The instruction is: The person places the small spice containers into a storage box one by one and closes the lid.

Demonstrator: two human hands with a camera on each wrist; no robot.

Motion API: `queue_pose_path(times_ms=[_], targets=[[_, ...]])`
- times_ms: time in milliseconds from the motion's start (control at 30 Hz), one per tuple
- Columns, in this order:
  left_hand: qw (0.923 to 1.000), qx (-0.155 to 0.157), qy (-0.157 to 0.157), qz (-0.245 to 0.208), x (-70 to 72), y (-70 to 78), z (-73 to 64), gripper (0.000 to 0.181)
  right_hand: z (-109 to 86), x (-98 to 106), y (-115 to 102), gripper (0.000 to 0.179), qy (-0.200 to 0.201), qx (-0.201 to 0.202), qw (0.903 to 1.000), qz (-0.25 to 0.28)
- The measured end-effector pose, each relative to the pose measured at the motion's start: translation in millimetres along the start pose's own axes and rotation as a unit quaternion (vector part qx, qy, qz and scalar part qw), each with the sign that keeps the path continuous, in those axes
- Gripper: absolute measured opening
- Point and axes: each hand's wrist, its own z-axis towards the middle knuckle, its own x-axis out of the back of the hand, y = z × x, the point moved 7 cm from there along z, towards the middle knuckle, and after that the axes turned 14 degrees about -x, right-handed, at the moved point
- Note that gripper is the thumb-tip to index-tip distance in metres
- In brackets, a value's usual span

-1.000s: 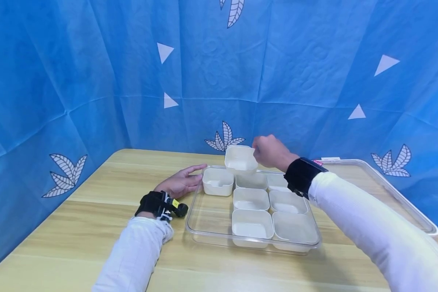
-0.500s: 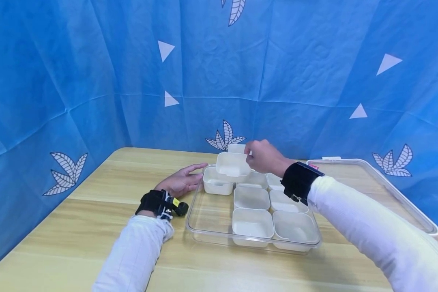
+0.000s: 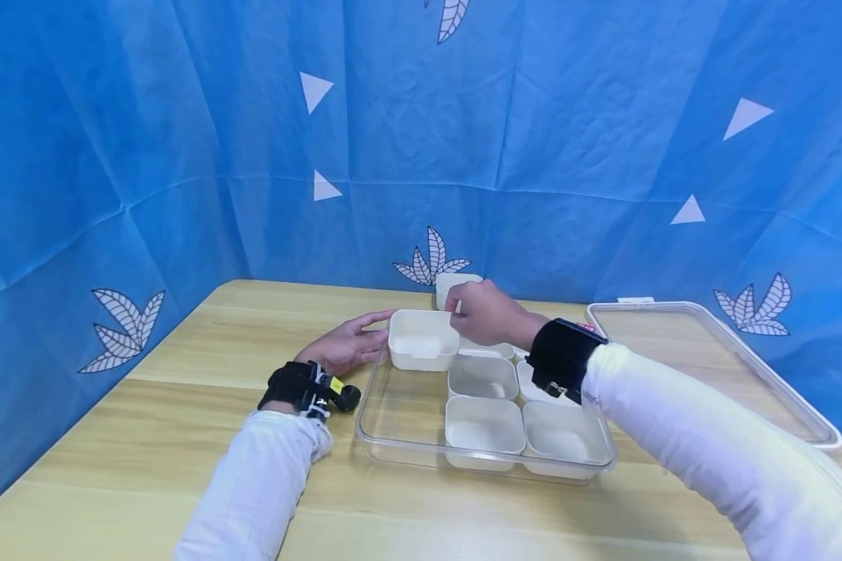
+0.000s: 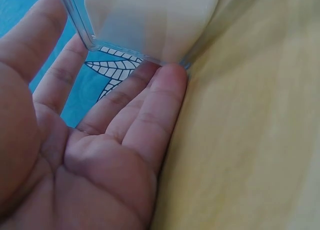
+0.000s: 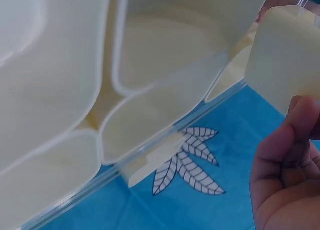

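Note:
My right hand [image 3: 486, 312] pinches the rim of a small cream storage bin [image 3: 424, 340] over the far left corner of a clear plastic tray [image 3: 407, 452]. In the right wrist view, the pinched bin [image 5: 282, 54] hangs raised past the tray's rim, with thumb and fingers at its edge. My left hand [image 3: 344, 344] lies on its side at the tray's left wall, fingers extended. From the left wrist, its fingertips [image 4: 170, 77] touch the tray's lower edge, and a cream bin [image 4: 150, 19] shows through the clear wall. Several matching bins [image 3: 486, 428] fill the tray's middle and right.
Behind the tray stands another cream bin [image 3: 452, 284], partly hidden by my right hand. A clear flat lid [image 3: 765, 374] with a pale rim lies at the right, partly under my right sleeve. A blue patterned curtain [image 3: 421, 117] hangs behind the wooden table [image 3: 112, 467].
My right hand has moved left and down with the bin, which now covers the tray's far left bin from view. A bin behind the tray has come into sight. My left hand stays put.

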Motion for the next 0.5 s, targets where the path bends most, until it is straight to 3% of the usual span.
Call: queue_pose_path(times_ms=[233, 500], targets=[[0.9999, -0.008, -0.010, -0.003, -0.7, 4.5, -0.6, 0.059, 2.5, -13.0, -5.8, 0.015, -0.035, -0.008, 0.9992, 0.018], [0.9999, 0.003, -0.003, -0.011, -0.9, 2.7, -0.2, 0.059, 3.8, -22.1, -8.5, 0.014, -0.068, -0.024, 0.9972, 0.019]])
